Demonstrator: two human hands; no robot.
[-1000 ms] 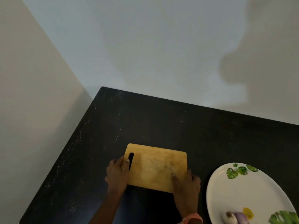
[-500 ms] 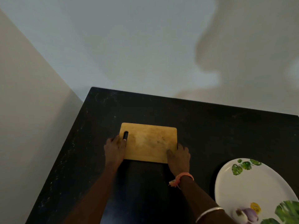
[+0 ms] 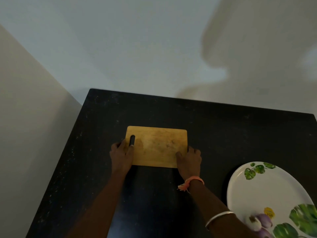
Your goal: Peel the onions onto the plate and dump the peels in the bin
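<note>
A wooden cutting board (image 3: pixel 157 146) lies flat on the black counter (image 3: pixel 223 134). My left hand (image 3: pixel 121 156) grips its near left corner beside the handle slot, thumb on top. My right hand (image 3: pixel 189 160) grips the near right corner, thumb on the board's top. At the lower right sits a white oval plate (image 3: pixel 267 184) with green leaf prints. On the plate's near part lie peeled onions (image 3: pixel 260 221), purple and white. No bin or peels are in view.
Pale walls meet behind the counter's far left corner. The counter's left edge runs diagonally down to the lower left. A shadow falls on the wall at the upper right.
Both hands have slid the cutting board farther from me across the counter. More of my forearms shows now, and the view has shifted so the plate sits lower right.
</note>
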